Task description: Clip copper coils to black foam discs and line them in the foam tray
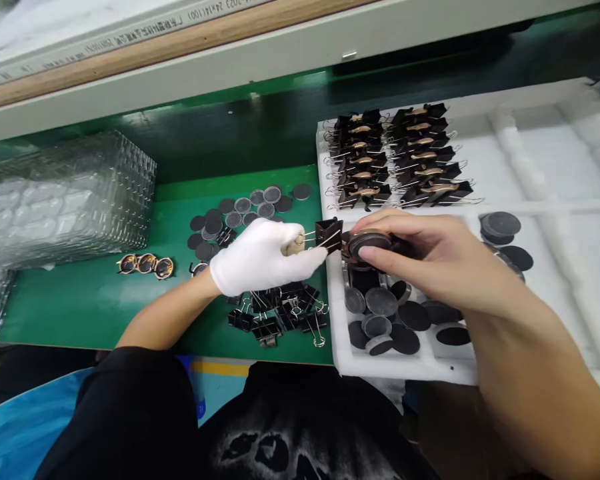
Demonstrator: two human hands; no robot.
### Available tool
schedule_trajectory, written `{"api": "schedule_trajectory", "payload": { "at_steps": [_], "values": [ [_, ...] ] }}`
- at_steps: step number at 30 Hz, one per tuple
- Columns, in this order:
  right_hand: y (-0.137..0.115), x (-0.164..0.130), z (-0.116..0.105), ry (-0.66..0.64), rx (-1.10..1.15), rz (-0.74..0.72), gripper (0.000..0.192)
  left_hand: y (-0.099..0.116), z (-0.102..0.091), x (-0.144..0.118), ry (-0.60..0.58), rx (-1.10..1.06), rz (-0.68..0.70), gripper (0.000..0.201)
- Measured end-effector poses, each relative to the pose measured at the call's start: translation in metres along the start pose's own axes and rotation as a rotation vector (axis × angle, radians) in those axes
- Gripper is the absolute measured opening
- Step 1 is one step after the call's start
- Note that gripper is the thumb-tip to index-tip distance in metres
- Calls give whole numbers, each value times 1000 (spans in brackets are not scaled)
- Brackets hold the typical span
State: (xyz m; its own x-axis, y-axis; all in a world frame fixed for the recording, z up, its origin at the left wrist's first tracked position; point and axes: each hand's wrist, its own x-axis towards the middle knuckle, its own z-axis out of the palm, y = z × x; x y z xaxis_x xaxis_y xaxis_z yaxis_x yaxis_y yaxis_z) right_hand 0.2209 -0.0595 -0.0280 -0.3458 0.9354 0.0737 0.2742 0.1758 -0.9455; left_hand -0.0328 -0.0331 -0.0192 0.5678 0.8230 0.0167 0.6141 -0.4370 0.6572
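Slippage is looking like the main risk here: the left hand [263, 257], in a white glove, is squeezing the wire handles of a black binder clip [329, 235] to keep its mouth open, and if those gloved fingers are losing their bite the clip could snap shut early or crooked. The right hand [430, 257], bare, is pinching a round disc assembly [367, 245] between thumb and fingertips, right up against the clip, just over the near-left edge of the white foam tray [555, 200]. Both forearms are reaching in low from the near side, wrists turned toward each other. Loose clips [280, 310] are lying underneath on the green mat [80, 300].
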Motion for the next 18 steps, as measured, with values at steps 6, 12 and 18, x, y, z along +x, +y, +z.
{"api": "schedule_trajectory", "payload": {
  "at_steps": [6, 12, 18],
  "values": [
    [3, 0, -27, -91, -93, 63, 17, 12, 4, -6, -208, -169, -98, 44],
    [2, 0, -35, -252, -58, -52, 17, 18, 21, -16, -214, -89, -52, 47],
    [-1, -1, -34, -312, -95, -75, 14, 20, 22, -18, -199, -93, 30, 47]
  ]
}}
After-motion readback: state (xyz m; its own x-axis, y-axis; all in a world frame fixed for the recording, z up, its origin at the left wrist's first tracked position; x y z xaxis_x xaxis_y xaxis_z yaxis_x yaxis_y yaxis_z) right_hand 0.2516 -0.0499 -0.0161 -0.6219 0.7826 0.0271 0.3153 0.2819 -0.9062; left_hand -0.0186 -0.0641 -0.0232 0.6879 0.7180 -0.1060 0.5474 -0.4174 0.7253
